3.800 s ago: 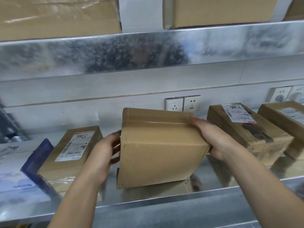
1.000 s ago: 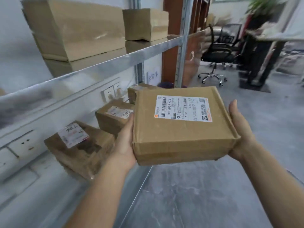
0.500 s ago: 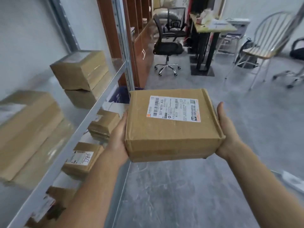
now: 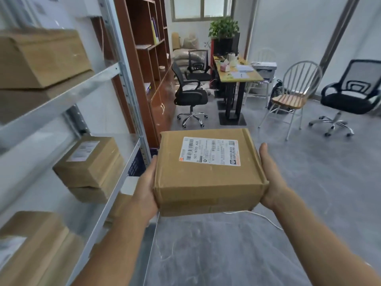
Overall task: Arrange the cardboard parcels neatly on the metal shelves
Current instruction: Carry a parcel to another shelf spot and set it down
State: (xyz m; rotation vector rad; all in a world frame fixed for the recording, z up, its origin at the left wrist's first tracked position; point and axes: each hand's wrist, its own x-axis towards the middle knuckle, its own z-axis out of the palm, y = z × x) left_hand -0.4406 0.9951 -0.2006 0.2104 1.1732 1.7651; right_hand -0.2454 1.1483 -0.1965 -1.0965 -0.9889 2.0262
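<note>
From the head camera, a cardboard parcel (image 4: 208, 186) is held in the air over the grey floor, just to the right of the metal shelves (image 4: 115, 193) and clear of them. Its white shipping label (image 4: 210, 151) faces up. The left hand (image 4: 145, 188) grips its left side and the right hand (image 4: 272, 182) its right side, thumbs laid along the edges and fingers hidden beneath. Two stacked parcels (image 4: 88, 164) sit on the middle shelf, and another parcel (image 4: 41, 56) on the shelf above. Office chairs (image 4: 189, 93) and a desk (image 4: 237, 76) stand beyond.
</note>
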